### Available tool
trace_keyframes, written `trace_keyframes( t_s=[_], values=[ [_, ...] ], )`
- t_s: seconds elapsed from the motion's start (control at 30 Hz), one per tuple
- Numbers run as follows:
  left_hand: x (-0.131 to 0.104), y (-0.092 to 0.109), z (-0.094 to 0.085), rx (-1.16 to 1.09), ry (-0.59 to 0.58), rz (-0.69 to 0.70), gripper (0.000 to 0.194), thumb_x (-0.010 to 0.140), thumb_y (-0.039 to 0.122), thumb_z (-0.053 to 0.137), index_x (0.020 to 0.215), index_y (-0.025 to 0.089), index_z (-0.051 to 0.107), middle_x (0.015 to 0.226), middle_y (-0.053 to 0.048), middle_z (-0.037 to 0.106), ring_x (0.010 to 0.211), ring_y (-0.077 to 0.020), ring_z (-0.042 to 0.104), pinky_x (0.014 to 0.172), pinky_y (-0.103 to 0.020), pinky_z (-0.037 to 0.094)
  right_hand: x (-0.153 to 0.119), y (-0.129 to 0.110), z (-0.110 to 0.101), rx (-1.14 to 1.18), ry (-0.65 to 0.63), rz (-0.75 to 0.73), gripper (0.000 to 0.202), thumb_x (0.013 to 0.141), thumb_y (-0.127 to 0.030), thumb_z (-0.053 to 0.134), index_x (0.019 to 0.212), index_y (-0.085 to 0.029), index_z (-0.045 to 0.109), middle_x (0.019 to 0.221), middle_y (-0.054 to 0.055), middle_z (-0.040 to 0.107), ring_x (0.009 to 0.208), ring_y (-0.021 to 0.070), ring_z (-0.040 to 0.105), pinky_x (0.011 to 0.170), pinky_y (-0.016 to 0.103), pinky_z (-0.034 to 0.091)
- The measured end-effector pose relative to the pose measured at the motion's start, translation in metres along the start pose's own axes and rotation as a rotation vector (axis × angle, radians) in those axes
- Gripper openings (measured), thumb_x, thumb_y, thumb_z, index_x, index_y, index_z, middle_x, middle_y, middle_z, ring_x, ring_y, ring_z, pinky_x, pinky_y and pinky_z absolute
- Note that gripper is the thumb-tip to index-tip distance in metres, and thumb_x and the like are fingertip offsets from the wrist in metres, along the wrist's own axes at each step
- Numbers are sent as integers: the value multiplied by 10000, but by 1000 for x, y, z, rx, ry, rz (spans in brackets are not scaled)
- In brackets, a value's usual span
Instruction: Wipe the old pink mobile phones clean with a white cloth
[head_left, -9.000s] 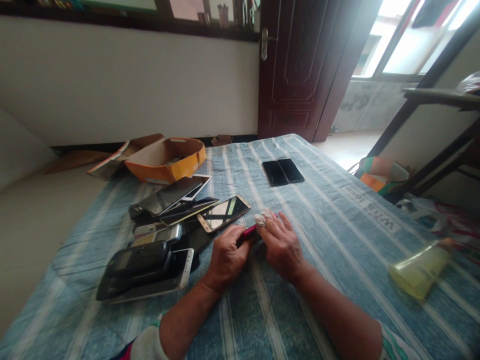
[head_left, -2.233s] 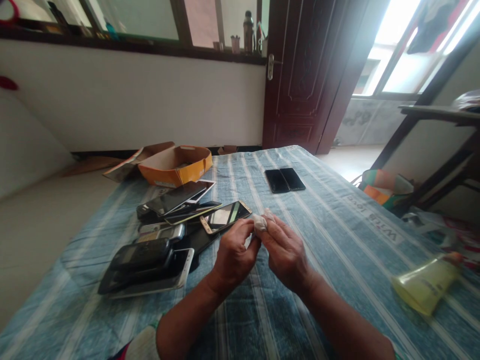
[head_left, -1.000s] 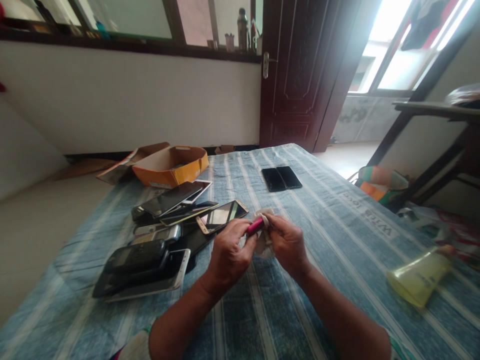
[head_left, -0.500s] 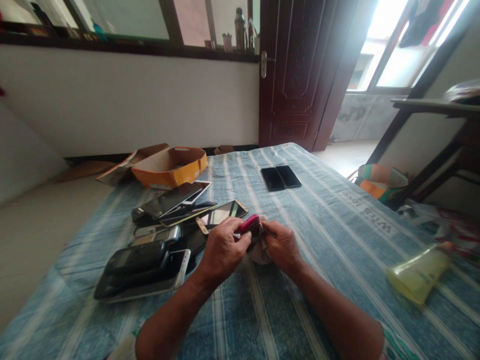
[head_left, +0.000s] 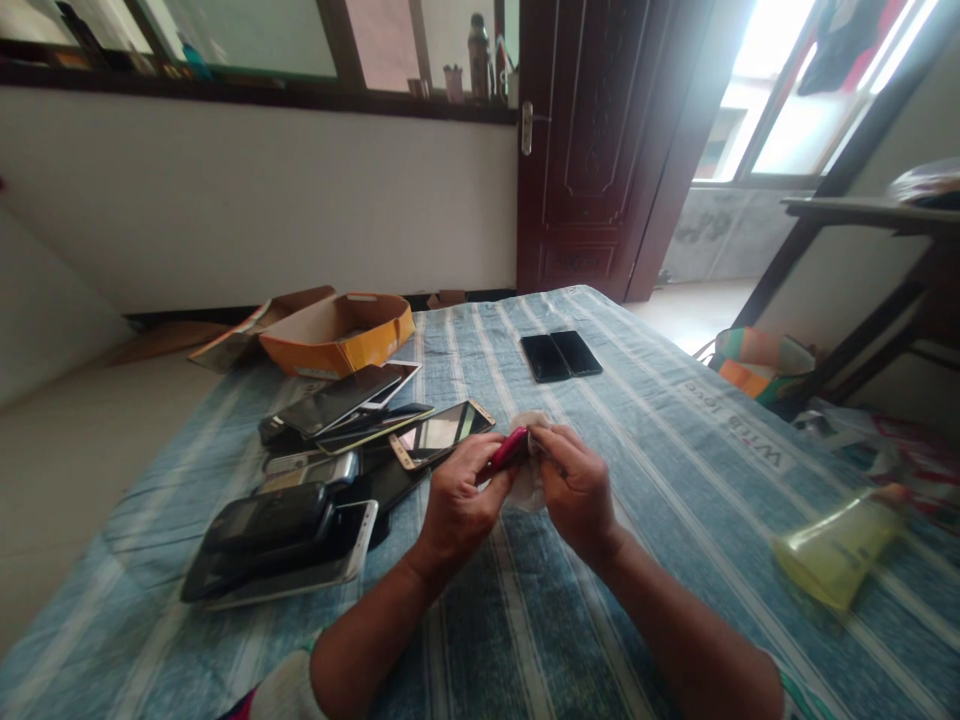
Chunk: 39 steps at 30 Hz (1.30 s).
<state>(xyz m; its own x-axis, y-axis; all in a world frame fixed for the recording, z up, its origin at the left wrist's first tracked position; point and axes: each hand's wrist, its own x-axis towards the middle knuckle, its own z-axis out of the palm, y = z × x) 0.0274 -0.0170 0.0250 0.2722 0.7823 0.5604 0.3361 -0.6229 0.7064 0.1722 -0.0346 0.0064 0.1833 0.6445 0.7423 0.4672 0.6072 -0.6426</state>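
My left hand [head_left: 463, 497] is closed around a small magenta phone [head_left: 511, 449], held on edge above the cloth-covered table. In my right hand [head_left: 577, 487] is a pale, crumpled wipe or cloth [head_left: 534, 490], pressed against the phone's right side. The phone's face is mostly hidden by fingers and wipe. Just beyond my left hand lies a gold-framed phone [head_left: 442, 434], its screen up. To the left is a pile with a black phone [head_left: 266, 517], a white-edged phone [head_left: 365, 530] and a silver phone [head_left: 345, 467]. Two dark phones [head_left: 561, 356] lie side by side farther back.
An open orange cardboard box [head_left: 337, 335] stands at the table's back left. On the right edge is a yellow translucent pouch [head_left: 838, 548]. The striped blue tablecloth [head_left: 675, 480] covers the table. A dark red door [head_left: 592, 150] stands behind.
Both hands have shifted slightly right. The magenta phone is tilted more upright, and the wipe now shows above and behind it. The other phones stay put.
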Motion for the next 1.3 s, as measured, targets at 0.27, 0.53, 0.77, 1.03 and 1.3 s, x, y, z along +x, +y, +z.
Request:
trace_keyframes(
  t_s=[0.27, 0.53, 0.77, 1.03, 1.3],
  values=[
    [-5, -8, -2, -14, -37, -32, 221, 776, 105, 574, 965, 167, 671, 1025, -76, 673, 961, -205, 651, 888, -338, 523, -5, -5, 3, -50, -54, -99, 325, 914, -90, 412, 1087, -150, 680, 1023, 125, 675, 1010, 210, 639, 895, 345, 530],
    [-17, -10, -17, 82, -121, -152, 239, 742, 96, 569, 955, 135, 670, 919, -65, 685, 860, -206, 662, 803, -320, 523, -13, 2, 6, -106, -201, -167, 313, 907, -91, 432, 1099, -183, 662, 1012, 100, 677, 1002, 207, 631, 861, 329, 536],
    [-27, -13, -24, 98, -183, -228, 207, 700, 92, 599, 884, 144, 679, 896, -51, 679, 824, -186, 652, 749, -285, 510, -15, 2, 6, -315, -267, -289, 292, 920, -91, 402, 991, -135, 681, 926, 113, 664, 919, 218, 609, 821, 327, 527],
    [-30, -11, -27, 116, -252, -266, 168, 718, 109, 597, 853, 149, 688, 874, -42, 668, 783, -167, 633, 717, -270, 489, -15, 1, 3, -430, -274, -359, 280, 920, -89, 411, 956, -124, 687, 898, 113, 664, 984, 228, 600, 878, 337, 519],
    [-33, -6, -32, 105, -292, -291, 165, 774, 172, 572, 875, 148, 700, 903, -67, 672, 833, -192, 636, 786, -312, 499, -22, -4, 6, -459, -299, -372, 297, 916, -89, 412, 1033, -150, 678, 983, 107, 677, 1098, 237, 595, 954, 366, 508]
  ],
)
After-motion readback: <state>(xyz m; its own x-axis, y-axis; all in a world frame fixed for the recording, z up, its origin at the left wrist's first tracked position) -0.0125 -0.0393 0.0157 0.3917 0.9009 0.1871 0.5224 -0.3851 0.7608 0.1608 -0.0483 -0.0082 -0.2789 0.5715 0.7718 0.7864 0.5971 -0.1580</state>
